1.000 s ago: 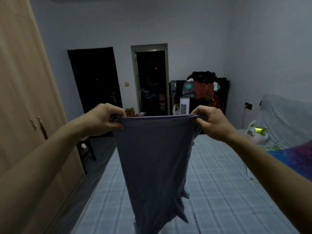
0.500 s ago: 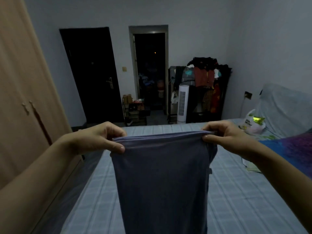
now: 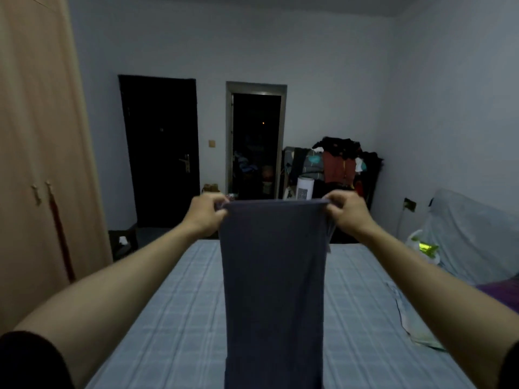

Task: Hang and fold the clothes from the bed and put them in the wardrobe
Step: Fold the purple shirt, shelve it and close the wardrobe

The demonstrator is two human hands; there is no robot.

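Both arms out front. Left hand [image 3: 206,213] & right hand [image 3: 346,211] each pinch a top corner of the grey-blue garment [image 3: 273,282] w/ curled fingers — it hangs straight down above the checked bed [image 3: 174,327]. Wardrobe [image 3: 39,164] at left, doors closed.

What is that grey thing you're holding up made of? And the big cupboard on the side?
The grey garment looks like soft, thin knit cloth, maybe cotton: it hangs limp and matte, bunching where the left hand and right hand pinch its top edge. The wardrobe looks like pale wood or wood-look board, smooth and flat, with small handles; which one, I can't tell.
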